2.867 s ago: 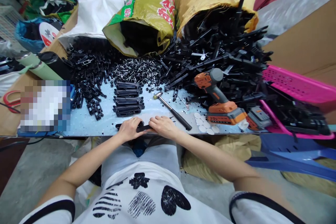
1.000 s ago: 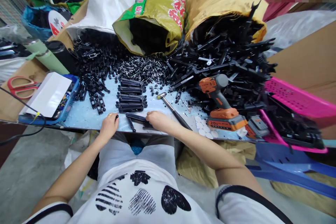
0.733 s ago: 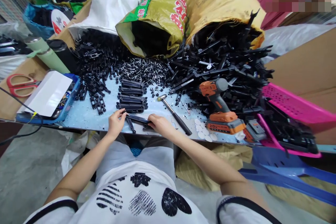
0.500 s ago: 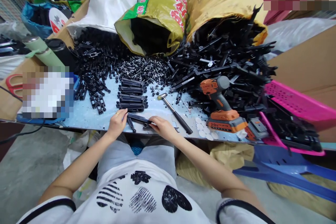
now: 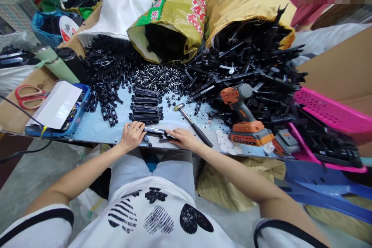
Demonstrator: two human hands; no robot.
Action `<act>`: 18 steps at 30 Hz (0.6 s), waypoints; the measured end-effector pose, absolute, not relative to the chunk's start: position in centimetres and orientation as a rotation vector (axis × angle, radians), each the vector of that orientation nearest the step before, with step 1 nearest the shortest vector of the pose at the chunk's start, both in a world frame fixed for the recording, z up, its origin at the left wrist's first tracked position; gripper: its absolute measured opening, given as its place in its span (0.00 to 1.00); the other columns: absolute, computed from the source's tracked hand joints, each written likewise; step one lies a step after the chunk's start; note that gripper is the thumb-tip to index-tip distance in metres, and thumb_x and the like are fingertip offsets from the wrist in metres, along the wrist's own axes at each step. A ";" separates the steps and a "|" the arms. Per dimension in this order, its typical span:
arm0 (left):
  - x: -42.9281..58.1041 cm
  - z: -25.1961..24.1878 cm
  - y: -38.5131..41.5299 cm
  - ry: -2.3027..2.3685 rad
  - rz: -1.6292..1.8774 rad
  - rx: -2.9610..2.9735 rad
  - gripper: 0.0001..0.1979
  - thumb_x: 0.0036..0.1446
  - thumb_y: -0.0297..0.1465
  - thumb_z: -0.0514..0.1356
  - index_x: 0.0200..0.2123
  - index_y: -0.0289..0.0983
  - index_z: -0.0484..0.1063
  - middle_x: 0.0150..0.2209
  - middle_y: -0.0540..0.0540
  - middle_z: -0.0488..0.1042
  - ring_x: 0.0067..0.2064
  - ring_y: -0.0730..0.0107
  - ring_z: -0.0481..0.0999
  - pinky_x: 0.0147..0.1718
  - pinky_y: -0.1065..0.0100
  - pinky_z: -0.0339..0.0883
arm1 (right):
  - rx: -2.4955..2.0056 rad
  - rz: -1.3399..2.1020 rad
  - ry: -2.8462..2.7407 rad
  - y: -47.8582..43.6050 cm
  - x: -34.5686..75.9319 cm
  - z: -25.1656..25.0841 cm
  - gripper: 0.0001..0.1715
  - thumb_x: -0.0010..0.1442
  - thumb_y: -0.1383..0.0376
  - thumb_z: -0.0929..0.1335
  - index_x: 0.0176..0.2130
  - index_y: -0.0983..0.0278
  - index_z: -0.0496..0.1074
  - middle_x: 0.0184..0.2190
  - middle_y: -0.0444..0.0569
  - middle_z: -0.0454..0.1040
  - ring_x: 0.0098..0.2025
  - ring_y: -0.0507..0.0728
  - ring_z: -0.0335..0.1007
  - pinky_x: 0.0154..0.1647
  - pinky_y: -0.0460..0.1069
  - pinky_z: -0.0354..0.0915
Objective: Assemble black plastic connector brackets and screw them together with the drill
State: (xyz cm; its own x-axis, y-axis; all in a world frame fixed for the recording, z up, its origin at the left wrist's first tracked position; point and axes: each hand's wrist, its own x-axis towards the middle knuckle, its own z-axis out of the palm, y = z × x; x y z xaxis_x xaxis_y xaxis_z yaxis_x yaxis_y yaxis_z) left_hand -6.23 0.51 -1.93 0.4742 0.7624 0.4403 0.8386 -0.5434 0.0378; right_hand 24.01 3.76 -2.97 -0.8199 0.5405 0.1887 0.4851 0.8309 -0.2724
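Note:
At the near edge of the pale blue table point(image 5: 95, 128), both hands work on a long black plastic bar point(image 5: 155, 130). My left hand point(image 5: 133, 135), with a ring on one finger, closes its fingers over the bar's left end. My right hand point(image 5: 183, 138) pinches the right end, where a second black piece point(image 5: 166, 138) meets it. A short black arm point(image 5: 147, 140) sticks out below the bar. A stack of finished black assemblies point(image 5: 146, 106) lies just beyond the hands.
A small hammer point(image 5: 192, 123) and an orange cordless drill point(image 5: 243, 114) lie to the right, with white discs point(image 5: 223, 142) near them. Heaps of black parts point(image 5: 250, 69) and rivets point(image 5: 158, 76) spill from sacks. A blue tray point(image 5: 59, 112), red scissors point(image 5: 27, 96) and a pink crate point(image 5: 328, 124) flank the table.
My left hand has come in from the table edge at the left and closed on the bar's left end. My right hand stayed at the right end.

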 end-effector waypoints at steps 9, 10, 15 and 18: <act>-0.6 -1.0 1.7 -1.313 -0.392 -2.766 0.24 0.65 0.42 0.45 0.37 0.30 0.72 0.32 0.38 0.74 0.34 0.61 0.73 0.31 0.64 0.61 | -1.113 -0.058 -2.707 3.3 24.6 -1.3 0.38 0.59 0.38 0.56 0.22 0.67 0.68 0.20 0.51 0.67 0.24 0.53 0.64 0.25 0.46 0.51; -0.7 -0.5 1.4 -1.341 -0.477 -2.774 0.25 0.65 0.42 0.43 0.30 0.32 0.72 0.28 0.40 0.73 0.31 0.63 0.73 0.29 0.65 0.61 | -1.046 0.008 -2.696 2.7 24.6 -0.4 0.39 0.60 0.39 0.55 0.22 0.67 0.67 0.19 0.49 0.66 0.22 0.52 0.62 0.24 0.46 0.49; -1.3 4.8 -2.7 -1.117 -1.250 -3.100 0.27 0.67 0.41 0.37 0.23 0.36 0.66 0.20 0.47 0.68 0.22 0.72 0.67 0.24 0.70 0.58 | -0.429 0.760 -2.492 -1.1 23.1 5.6 0.35 0.66 0.44 0.50 0.24 0.64 0.64 0.17 0.45 0.62 0.20 0.51 0.60 0.23 0.47 0.52; 0.0 8.1 -6.1 -0.927 -1.789 -3.218 0.28 0.67 0.41 0.35 0.24 0.37 0.64 0.18 0.49 0.65 0.21 0.75 0.65 0.23 0.72 0.59 | -0.069 1.097 -2.156 -3.7 20.1 7.1 0.30 0.67 0.47 0.52 0.25 0.62 0.62 0.16 0.43 0.60 0.18 0.50 0.58 0.22 0.47 0.53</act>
State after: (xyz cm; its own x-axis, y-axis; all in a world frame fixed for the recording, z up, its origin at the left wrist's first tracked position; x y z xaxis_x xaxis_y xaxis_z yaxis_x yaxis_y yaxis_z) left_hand -0.02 -6.14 8.10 0.4949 0.6582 0.5673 0.0844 -0.6862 0.7225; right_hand 20.12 -3.66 7.11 -0.7495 0.3440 0.5657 -0.2549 0.6386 -0.7261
